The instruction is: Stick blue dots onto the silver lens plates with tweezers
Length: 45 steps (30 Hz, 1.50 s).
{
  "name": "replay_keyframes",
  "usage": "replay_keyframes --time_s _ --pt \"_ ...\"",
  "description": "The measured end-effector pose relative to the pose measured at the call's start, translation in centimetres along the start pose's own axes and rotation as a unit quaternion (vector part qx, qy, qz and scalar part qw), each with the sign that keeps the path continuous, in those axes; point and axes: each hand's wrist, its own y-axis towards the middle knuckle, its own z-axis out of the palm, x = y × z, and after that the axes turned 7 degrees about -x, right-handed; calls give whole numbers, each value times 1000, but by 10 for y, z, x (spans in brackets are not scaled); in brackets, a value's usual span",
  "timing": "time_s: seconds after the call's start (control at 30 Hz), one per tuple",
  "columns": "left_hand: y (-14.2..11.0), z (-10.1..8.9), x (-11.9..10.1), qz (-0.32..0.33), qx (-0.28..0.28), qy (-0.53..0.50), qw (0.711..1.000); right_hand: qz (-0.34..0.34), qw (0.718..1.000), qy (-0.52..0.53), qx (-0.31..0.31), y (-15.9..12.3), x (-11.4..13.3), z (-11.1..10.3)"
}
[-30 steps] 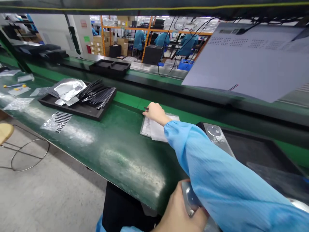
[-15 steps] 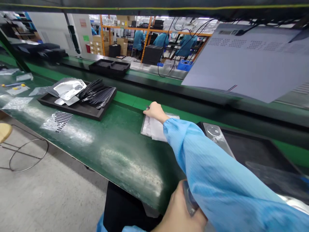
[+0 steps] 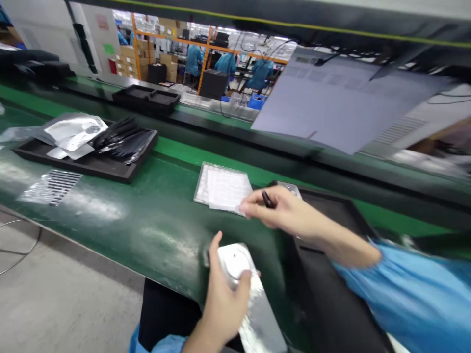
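Phone-shaped panel (image 3: 262,321), silvery and highly glossy; bench top (image 3: 154,215), smooth, green, shiny; left tray (image 3: 91,169), matt black; sleeve (image 3: 412,294), creased cloth; sheet (image 3: 228,190), white, paper-like; floor (image 3: 73,294), matt grey.

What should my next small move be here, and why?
Probably bring the right hand, with its dark tool, over to the silver phone-shaped piece: the left hand holds that piece with its round part showing, while the right hand is apart, near the white sheet.

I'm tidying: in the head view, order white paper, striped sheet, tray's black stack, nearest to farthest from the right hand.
1. White paper: just left of the right hand
2. Black stack: left, in the tray
3. Striped sheet: far left
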Motion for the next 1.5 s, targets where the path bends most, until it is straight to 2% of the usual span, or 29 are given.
replay_keyframes --time_s 0.07,0.13,0.27,0.37,0.53,0.77,0.9,0.97,1.07,1.13,1.2,1.27,1.33,1.4,1.5 --pt "5 -7 -11 17 1 13 1000 1 997 70 25 -41 -19 3" --pt "9 -12 -19 44 15 50 998 20 993 110 28 -70 -36 11" --pt "9 -14 -25 79 28 86 993 85 985 150 32 -96 -60 28" --pt "5 -13 -23 93 44 85 991 93 979 175 44 -101 -70 36" --pt "2 -13 -19 115 57 113 985 38 984 170 21 -98 -72 40" --pt "-2 -10 -12 48 39 76 995 -29 991 125 -27 -95 -72 52" --pt "-2 -12 -12 45 43 79 995 -38 992 120 -26 -94 -73 55" --pt "-1 -13 -14 60 39 91 993 -66 991 107 -37 -95 -76 54" --pt "3 -14 -17 92 41 110 989 -187 977 35 -93 -98 -86 52" --pt "6 -14 -20 99 50 112 988 -290 946 -54 -135 -101 -97 51" --pt "8 -13 -23 90 61 101 989 -378 901 -140 -161 -104 -108 50" --pt "9 -12 -26 75 74 87 991 -442 859 -197 -169 -106 -115 48" --pt "10 -12 -28 62 84 73 992 -476 835 -219 -170 -106 -117 46" --pt "12 -12 -30 47 93 61 993 -467 842 -219 -159 -106 -113 46" --pt "14 -13 -31 33 91 55 994 -395 890 -164 -159 -106 -103 50"
